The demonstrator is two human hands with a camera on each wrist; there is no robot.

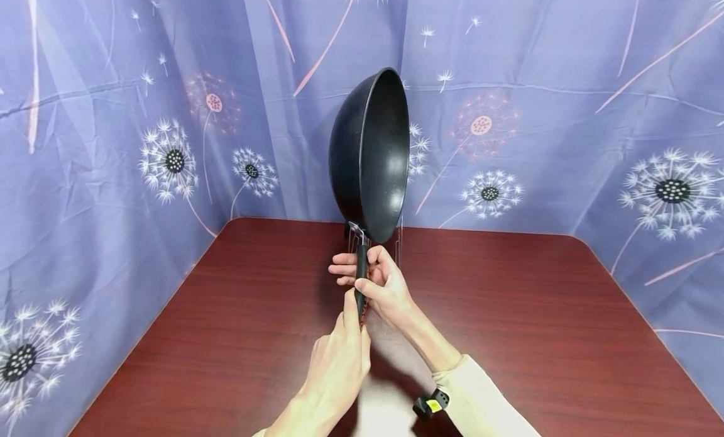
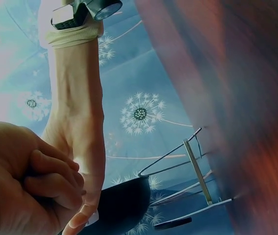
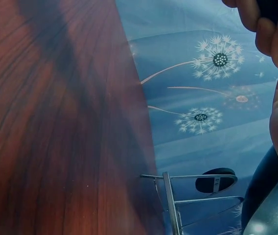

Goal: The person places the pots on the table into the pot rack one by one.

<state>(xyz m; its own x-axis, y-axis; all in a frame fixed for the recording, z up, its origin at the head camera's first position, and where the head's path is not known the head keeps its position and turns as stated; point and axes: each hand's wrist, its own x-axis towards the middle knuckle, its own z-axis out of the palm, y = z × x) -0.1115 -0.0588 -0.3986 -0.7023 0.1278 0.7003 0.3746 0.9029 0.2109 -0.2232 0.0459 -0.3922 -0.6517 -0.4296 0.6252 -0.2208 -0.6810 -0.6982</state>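
Black, round-bottomed wok [image 1: 384, 154] turned on edge, opening to the right, over the far middle of the red-brown wood-grain bench [image 1: 537, 311]; silver wire rack [image 3: 171, 203] close by, contact not clear. Left hand [image 1: 339, 355] wrapped round the near end of the slim black handle [image 1: 362, 261]; right hand [image 1: 390, 292] gripping farther along, thumb across. Advisable: keep the rim vertical, steer from the near end, bear weight close to the bowl.

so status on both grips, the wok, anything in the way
Left grip holding handle low. Right grip, thumb on handle. Wok on edge, handle down, opening rightward. Rack behind wok, contact unclear.
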